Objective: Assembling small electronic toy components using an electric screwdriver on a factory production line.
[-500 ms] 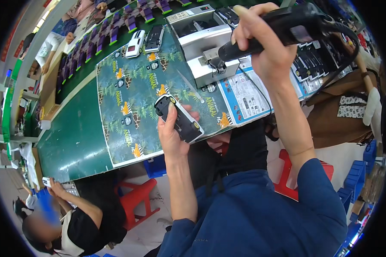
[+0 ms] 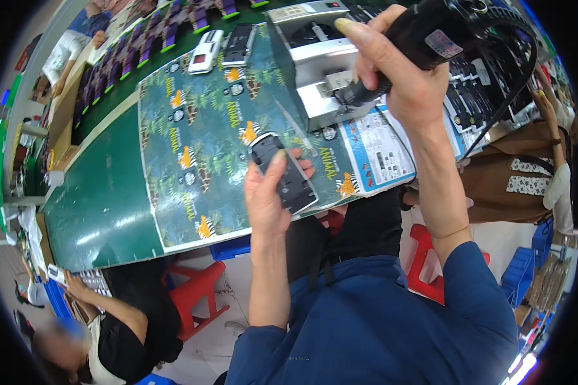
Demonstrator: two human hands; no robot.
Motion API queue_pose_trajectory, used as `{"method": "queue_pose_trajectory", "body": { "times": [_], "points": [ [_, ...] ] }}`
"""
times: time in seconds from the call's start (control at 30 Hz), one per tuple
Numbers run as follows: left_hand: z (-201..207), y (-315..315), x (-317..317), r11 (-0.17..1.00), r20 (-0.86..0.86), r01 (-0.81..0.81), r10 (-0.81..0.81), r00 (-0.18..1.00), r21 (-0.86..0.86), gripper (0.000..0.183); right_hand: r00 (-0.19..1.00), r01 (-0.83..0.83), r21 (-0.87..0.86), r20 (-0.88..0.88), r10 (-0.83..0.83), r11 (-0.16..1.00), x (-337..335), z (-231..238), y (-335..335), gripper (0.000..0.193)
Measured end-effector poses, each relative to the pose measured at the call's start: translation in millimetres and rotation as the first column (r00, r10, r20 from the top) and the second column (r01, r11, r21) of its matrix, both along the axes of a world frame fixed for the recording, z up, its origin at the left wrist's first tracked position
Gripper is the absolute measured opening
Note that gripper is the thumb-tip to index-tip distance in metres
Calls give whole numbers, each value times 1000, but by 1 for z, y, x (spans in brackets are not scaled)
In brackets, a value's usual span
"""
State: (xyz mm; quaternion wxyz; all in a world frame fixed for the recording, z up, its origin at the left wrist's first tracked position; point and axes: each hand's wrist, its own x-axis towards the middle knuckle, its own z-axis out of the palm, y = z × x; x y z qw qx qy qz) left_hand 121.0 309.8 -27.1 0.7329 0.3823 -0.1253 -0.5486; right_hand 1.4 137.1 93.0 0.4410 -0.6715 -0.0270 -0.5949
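A toy car [image 2: 297, 186] lies in my left hand [image 2: 268, 196], its black underside turned up and its white body edge showing. My thumb presses on that underside while the fingers wrap the far side. My right hand [image 2: 417, 83] grips a black electric screwdriver [image 2: 424, 35] with a cable. Its nose points down and left at the front of a silver screw feeder [image 2: 321, 54]; the tip is at the small metal outlet block, and whether it touches is hard to tell.
Behind the patterned mat [image 2: 205, 147] lie a white toy car [image 2: 206, 52] and a black car base [image 2: 239, 45]. Racks of black car parts [image 2: 465, 106] stand right, beside a printed sheet [image 2: 382, 151]. Another person [image 2: 119, 314] sits at left. Red stools [image 2: 199, 298] stand below.
The toy car has turned in my left hand: its wheels showed before and are now out of sight. The screwdriver stays at the feeder, slightly tilted. The whole view has shifted a little.
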Motion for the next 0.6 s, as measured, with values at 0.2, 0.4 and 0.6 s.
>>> {"method": "queue_pose_trajectory", "body": {
  "times": [0.2,0.4,0.6],
  "points": [
    [-1,1,-5,1000,60,11,-12,998,24,25,982,-188,398,80,170,898,-28,13,47,16],
    [1,2,-10,1000,63,19,-19,998,-2,20,981,-177,373,140,134,911,6,1,81,16],
    [2,-1,-13,999,108,14,-11,994,-29,22,991,-123,371,89,97,921,13,-14,81,17]
  ]
}}
